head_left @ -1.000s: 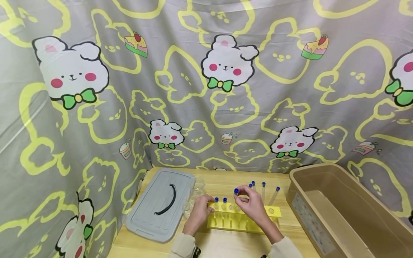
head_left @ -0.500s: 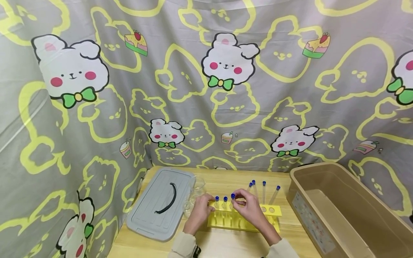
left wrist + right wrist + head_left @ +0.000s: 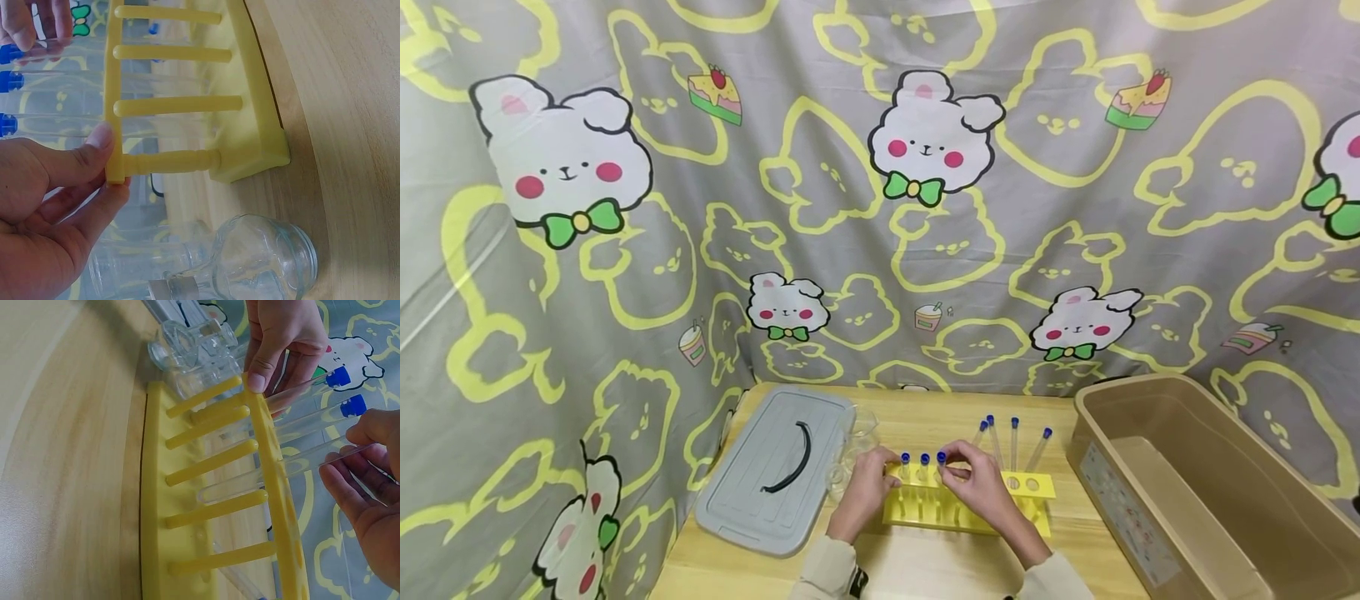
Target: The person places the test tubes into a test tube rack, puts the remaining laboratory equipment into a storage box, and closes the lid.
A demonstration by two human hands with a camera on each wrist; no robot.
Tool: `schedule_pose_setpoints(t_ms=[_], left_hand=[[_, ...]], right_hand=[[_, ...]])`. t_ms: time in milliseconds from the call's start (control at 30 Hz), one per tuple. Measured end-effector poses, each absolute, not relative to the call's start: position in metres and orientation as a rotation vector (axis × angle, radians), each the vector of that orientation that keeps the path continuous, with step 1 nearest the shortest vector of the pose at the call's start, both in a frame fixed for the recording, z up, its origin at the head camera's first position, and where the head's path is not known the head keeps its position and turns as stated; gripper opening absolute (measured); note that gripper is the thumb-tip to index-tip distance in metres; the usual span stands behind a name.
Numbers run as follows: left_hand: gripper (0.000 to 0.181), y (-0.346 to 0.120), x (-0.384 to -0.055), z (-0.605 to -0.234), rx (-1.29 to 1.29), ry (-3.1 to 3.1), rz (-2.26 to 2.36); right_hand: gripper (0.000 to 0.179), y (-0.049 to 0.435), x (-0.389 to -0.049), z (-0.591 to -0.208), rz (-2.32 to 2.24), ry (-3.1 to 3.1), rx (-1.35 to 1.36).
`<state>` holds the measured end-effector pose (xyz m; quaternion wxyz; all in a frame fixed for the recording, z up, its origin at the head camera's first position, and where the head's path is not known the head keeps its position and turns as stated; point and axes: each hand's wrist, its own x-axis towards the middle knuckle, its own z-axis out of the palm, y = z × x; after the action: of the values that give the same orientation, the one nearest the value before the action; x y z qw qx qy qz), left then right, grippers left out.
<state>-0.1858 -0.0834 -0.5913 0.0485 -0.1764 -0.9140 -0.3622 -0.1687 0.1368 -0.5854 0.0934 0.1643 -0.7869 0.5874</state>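
My left hand point(image 3: 863, 487) pinches the end of the top plate of a yellow test tube rack point(image 3: 253, 153), thumb on top and fingers beneath. Two clear test tubes with blue caps point(image 3: 353, 406) stand in the holes nearest that hand. With thumb and fingers, my right hand point(image 3: 981, 487) holds a third blue-capped test tube point(image 3: 231, 486) near its cap. This tube passes through the top plate, and its rounded bottom hangs above the rack's base in the right wrist view. Two bare holes point(image 3: 1032, 484) show at the rack's right end.
Several blue-capped test tubes point(image 3: 1014, 443) stand behind the rack. Clear glassware, including a flask point(image 3: 259, 259), sits left of it beside a grey lid point(image 3: 756, 483) with a black handle. A deep brown bin point(image 3: 1206, 492) stands at right. A patterned curtain hangs behind.
My right hand has moved left along the rack and lowered the blue-capped tube until its cap is level with the other two. My left hand has stayed on the rack's end.
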Motion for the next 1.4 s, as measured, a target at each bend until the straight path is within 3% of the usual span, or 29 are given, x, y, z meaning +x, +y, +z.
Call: schedule_pose_setpoints(t_ms=[867,1167,1400], left_hand=[[0.03,-0.082,-0.186,-0.589,-0.532,-2.795,-1.108],[0.029,-0.083,-0.187,-0.591,-0.529,-2.801,-1.087],[0.026,-0.083,-0.188,-0.591,-0.555,-2.785,-1.059]], right_hand=[[0.023,0.139,-0.162,-0.58,1.729,-2.357,0.537],[0.036,0.148,-0.162,-0.588,1.714,-2.363,0.508],[0.031,0.162,-0.165,-0.583,1.658,-2.373,0.501]])
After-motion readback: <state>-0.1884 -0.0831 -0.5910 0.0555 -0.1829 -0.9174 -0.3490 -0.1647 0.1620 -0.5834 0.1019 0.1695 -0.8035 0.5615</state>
